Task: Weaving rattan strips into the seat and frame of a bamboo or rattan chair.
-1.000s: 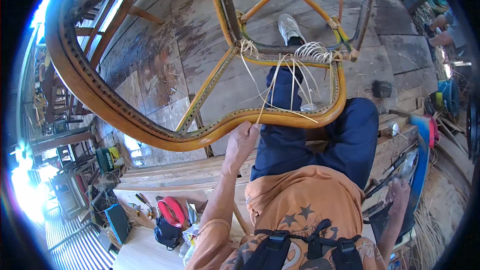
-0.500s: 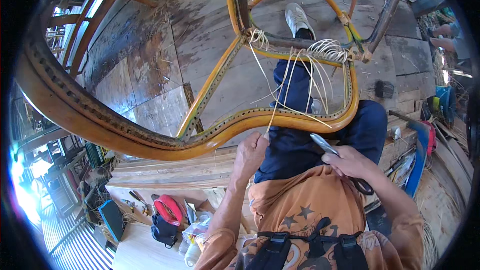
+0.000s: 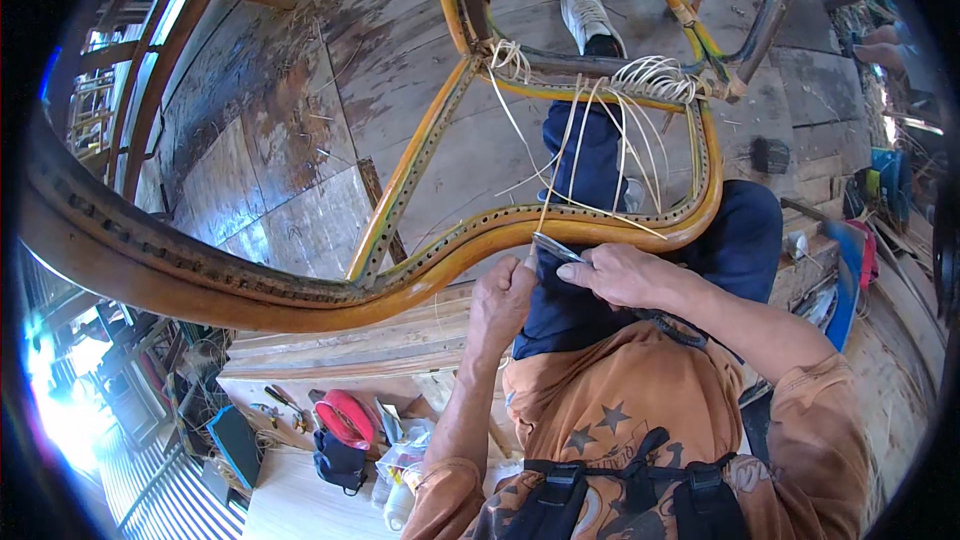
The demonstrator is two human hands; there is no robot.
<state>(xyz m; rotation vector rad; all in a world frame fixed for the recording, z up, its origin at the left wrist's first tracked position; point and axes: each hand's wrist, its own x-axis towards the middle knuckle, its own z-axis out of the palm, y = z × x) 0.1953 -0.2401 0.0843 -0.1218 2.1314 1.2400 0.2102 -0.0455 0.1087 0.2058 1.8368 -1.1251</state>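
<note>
Where worn floorboards (image 3: 300, 140) spread, left grip (image 3: 500, 302) fisted beside chair frame (image 3: 450, 240), right grip (image 3: 622, 275) pinching metal blade (image 3: 556, 246).

Head-worn fisheye, looking down, close overhead

The right hand (image 3: 625, 275), out of view a second earlier, was brought in beside the left hand (image 3: 503, 302), a slim grey metal blade (image 3: 556, 246) being gripped in it. Both hands were drawn together under the curved orange-yellow wooden chair frame (image 3: 560, 225), which was tilted closer.
</note>
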